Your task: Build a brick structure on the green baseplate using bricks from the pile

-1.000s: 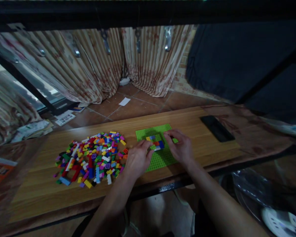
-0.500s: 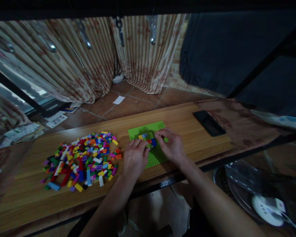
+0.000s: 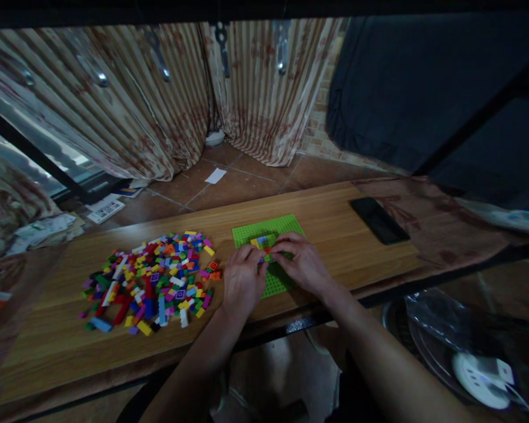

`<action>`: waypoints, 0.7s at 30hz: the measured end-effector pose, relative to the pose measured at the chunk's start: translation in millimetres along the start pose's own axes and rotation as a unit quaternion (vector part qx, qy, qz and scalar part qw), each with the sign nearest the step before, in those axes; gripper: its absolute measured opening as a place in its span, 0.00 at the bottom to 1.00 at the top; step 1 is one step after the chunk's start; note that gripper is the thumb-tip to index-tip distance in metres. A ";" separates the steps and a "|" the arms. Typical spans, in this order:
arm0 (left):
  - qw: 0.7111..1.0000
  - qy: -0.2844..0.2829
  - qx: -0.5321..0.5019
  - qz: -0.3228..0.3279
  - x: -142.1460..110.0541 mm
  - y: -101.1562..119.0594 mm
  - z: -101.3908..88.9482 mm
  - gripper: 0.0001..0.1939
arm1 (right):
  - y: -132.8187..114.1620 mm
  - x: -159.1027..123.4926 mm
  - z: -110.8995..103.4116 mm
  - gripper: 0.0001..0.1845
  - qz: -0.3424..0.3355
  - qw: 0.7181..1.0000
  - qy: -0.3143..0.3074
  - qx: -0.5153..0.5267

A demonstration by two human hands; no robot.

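Note:
A small cluster of toy building bricks [image 3: 261,241], with yellow, light blue and red-orange pieces showing, sits on a green studded baseplate [image 3: 277,284]. My left hand [image 3: 244,277] reaches over the plate's left side. Its fingers are bent, with thumb and forefinger closed against the near left of the cluster. From the right, my right hand [image 3: 300,262] pinches at the cluster's right side, fingertips by the red-orange piece. Fingers hide much of the cluster, so I cannot make out exactly which brick each hand grips.
A wide heap of loose colourful bricks [image 3: 152,282] lies left of the baseplate on the wooden board [image 3: 48,335]. A black phone-like slab [image 3: 379,220] rests toward the right. Below right are a white power strip [image 3: 482,376] and clear plastic [image 3: 436,320].
My right hand has shifted slightly left and down over the cluster, and its fingers now cover the blue brick that showed earlier. My left hand stays at the bricks. The whole view has shifted slightly.

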State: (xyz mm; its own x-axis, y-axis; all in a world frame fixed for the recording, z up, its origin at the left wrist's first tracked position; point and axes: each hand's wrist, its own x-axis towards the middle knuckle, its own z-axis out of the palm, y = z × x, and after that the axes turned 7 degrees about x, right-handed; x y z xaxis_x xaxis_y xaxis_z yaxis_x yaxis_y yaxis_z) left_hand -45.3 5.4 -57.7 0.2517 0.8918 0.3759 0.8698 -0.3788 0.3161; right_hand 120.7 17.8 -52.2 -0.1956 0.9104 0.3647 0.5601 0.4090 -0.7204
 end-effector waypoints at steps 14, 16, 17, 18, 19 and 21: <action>0.998 0.001 0.067 0.021 -3.4 5.3 -1.3 0.05 | 1.7 0.5 9.8 0.05 0.018 1.000 0.010 0.014; 0.996 0.006 0.081 0.023 -4.3 6.7 -1.7 0.07 | 2.8 -0.7 11.4 0.05 0.024 0.999 0.018 0.012; 0.996 0.007 0.083 0.022 -4.7 7.1 -1.9 0.07 | 3.0 -1.4 12.0 0.05 0.029 0.999 0.020 0.014; 0.996 0.007 0.083 0.021 -5.1 7.3 -2.1 0.07 | 3.2 -2.1 12.4 0.05 0.035 0.999 0.021 0.021; 0.997 0.005 0.080 0.020 -5.5 7.4 -2.5 0.07 | 3.5 -2.7 12.3 0.05 0.041 0.998 0.021 0.030; 0.997 0.002 0.071 0.019 -6.5 7.1 -3.5 0.05 | 5.1 -2.6 10.4 0.05 0.051 0.996 0.029 0.060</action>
State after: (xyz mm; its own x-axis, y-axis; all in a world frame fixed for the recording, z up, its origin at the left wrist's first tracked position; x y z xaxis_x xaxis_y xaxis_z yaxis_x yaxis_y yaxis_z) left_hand -42.2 -3.9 -54.8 0.2842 0.8767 0.3880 0.9109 -0.3731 0.1759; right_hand 115.7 18.2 -63.0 -0.0935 0.9435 0.3180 0.4727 0.3232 -0.8198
